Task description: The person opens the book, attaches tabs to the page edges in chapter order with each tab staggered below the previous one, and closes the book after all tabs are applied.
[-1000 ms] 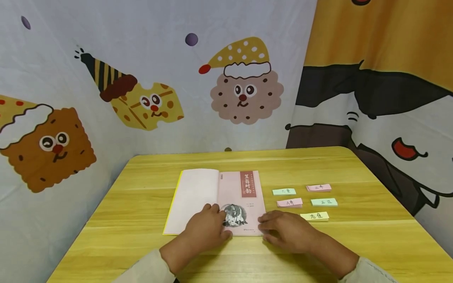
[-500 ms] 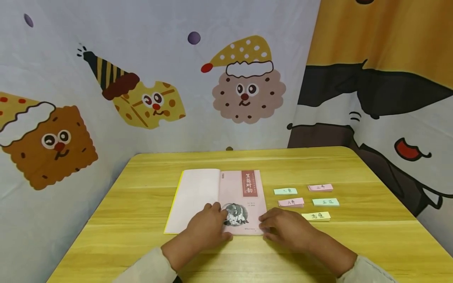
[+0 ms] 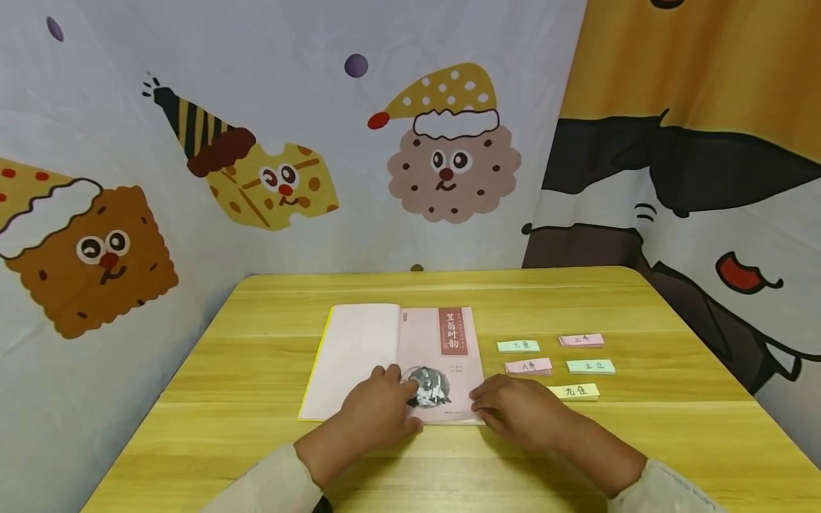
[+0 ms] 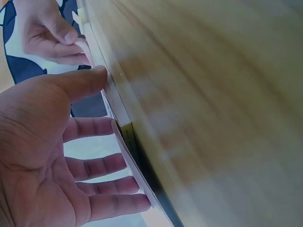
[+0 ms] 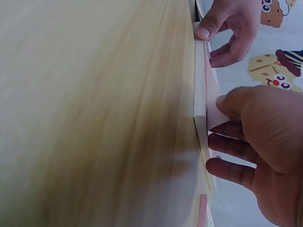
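A book [image 3: 359, 349] lies spread on the table, its left side blank with a yellow edge. On its right side is a pink title page [image 3: 423, 342] with a red title block and a round grey picture. My left hand [image 3: 378, 402] rests across the lower middle of the book, fingers extended, thumb at the bottom edge. At the lower right corner, my right hand [image 3: 522, 413] pinches the pink page between thumb and finger. The right wrist view shows that page [image 5: 214, 104] raised a little off the pages below, with the left hand [image 5: 232, 30] beyond.
Several folded paper slips with handwriting lie right of the book: green [image 3: 518, 346], pink [image 3: 529, 366] and yellow [image 3: 575, 392]. The yellow slip is close behind my right hand. A cartoon-printed curtain [image 3: 359, 235] stands behind the wooden table [image 3: 256, 320].
The right thumb has drawn in toward the fingers, and the pink page's lower right corner has lifted. My left hand stays in place on the book.
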{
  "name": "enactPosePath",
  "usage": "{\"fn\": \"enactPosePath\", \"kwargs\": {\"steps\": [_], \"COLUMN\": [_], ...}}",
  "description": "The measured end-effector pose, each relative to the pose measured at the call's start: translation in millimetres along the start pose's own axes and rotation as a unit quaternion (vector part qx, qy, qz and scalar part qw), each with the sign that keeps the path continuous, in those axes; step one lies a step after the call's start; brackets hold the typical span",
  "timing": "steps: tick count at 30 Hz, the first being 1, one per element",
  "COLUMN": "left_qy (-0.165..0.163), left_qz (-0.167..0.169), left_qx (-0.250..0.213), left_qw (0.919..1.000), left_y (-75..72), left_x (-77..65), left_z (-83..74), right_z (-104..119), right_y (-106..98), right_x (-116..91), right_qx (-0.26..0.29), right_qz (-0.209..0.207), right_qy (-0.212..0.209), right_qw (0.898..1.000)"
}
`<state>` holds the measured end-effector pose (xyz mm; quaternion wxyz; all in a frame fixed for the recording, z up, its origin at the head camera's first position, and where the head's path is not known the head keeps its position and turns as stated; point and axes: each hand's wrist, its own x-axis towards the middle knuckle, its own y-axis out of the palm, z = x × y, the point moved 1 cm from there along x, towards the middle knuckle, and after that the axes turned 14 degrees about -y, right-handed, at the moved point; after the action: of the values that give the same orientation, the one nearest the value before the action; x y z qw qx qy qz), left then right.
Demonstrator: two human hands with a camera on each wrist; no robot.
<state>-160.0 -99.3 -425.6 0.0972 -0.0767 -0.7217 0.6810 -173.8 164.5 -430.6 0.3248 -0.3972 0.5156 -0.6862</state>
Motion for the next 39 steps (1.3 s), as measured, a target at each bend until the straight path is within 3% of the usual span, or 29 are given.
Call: {"fn": "enactPosePath", "kwargs": {"steps": [5,10,16,20,29,33,39], "left_qy": [0.005,0.005,-0.005,-0.006,-0.024,-0.046,-0.078], "left_qz": [-0.008,-0.011,0.005,-0.002,-0.016,-0.021,-0.031], "left_qx": [0.001,0.006,-0.014,-0.016,-0.069,-0.097,-0.128], "left_qw": [1.0000,0.9999,0.9999,0.9999,0.9972,0.9940,0.9883], "left_y": [0.7,1.3,1.8,2.3,0.0,-3.6,-4.1], "left_x": [0.0,0.0,-0.8,-0.6,1.6,2.4,5.1], "left_z": [0.5,1.1,0.7,-0.1,1.5,1.8,4.0], "right_z": [-1.0,-2.8,-4.7,-4.4,1.9,1.8,2.1], "right_y": [-0.3,0.8,-0.6,-1.8,-6.0,-2.7,4.1], "right_x": [3.6,5.3,8.0,9.1,5.6,3.6,1.6], "right_qx": [-0.012,-0.066,-0.105,-0.109,-0.085,-0.059,-0.005], "right_qz": [-0.009,-0.050,-0.103,-0.129,-0.163,-0.147,-0.050], "right_qy": [0.012,0.016,-0.009,-0.021,0.050,0.039,0.016], "right_qw": [1.000,0.996,0.989,0.985,0.982,0.987,0.999]}}
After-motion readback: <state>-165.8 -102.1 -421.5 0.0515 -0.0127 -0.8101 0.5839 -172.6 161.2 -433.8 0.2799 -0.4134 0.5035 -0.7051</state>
